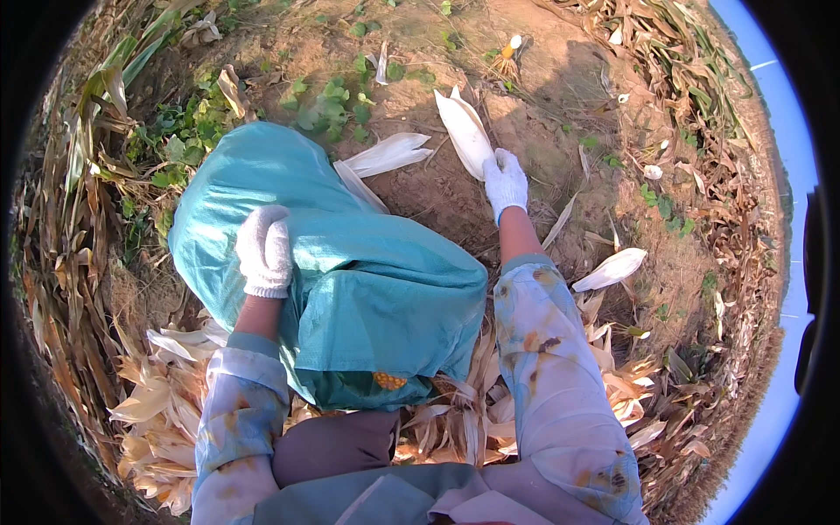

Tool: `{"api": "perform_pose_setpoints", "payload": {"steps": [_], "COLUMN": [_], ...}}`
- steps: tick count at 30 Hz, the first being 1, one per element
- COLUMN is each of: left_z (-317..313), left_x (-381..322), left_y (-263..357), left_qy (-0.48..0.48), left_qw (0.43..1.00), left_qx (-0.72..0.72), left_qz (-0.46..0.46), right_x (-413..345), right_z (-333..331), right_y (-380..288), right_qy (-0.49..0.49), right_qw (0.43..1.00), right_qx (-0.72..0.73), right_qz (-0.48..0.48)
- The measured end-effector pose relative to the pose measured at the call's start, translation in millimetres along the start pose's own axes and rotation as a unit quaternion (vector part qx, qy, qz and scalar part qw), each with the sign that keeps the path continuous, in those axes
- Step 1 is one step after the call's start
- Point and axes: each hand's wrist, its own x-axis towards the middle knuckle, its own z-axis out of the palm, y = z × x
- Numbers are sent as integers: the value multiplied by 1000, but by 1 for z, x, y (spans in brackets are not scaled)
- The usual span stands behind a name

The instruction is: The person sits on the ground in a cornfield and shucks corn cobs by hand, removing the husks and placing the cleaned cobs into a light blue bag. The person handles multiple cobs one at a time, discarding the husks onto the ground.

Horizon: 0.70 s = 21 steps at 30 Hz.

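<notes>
A teal woven sack (pixel 394 262) lies bulging on the ground before me. Yellow corn kernels (pixel 390 380) show at its mouth, which faces my body. My left hand (pixel 264 249), in a white knit glove, rests on top of the sack with its fingers curled on the fabric. Out ahead, my right hand (pixel 506 178), gloved likewise, grips the near end of a pale corn ear in its husk (pixel 464 134). Whether a cob fills that husk I cannot see. Left of it lies a loose dry husk (pixel 387 155).
Another husk-wrapped piece (pixel 610 270) lies to the right of my right forearm. Dry husks (pixel 164 413) heap beside and below the sack. Cut stalk stubs (pixel 510 47) poke from the soil. Flattened corn stalks (pixel 72 282) line the left, with more stalks (pixel 709 85) along the right.
</notes>
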Motion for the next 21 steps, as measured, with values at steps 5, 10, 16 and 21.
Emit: {"api": "perform_pose_setpoints", "payload": {"steps": [5, 10, 16, 21], "left_z": [0, -1, -1, 1], "left_x": [2, -2, 3, 7], "left_y": [6, 2, 8, 9], "left_qy": [3, 9, 1, 3], "left_qw": [999, 1000, 1000, 1000], "left_qx": [5, 3, 1, -6], "left_qz": [36, 29, 20, 25], "right_x": [24, 17, 17, 9], "right_z": [24, 26, 43, 60], "right_y": [14, -24, -22, 13], "right_qy": [-56, -130, -90, -98], "right_qw": [997, 974, 985, 875], "right_qx": [-42, -136, -93, 407], "right_qz": [18, 127, 116, 242]}}
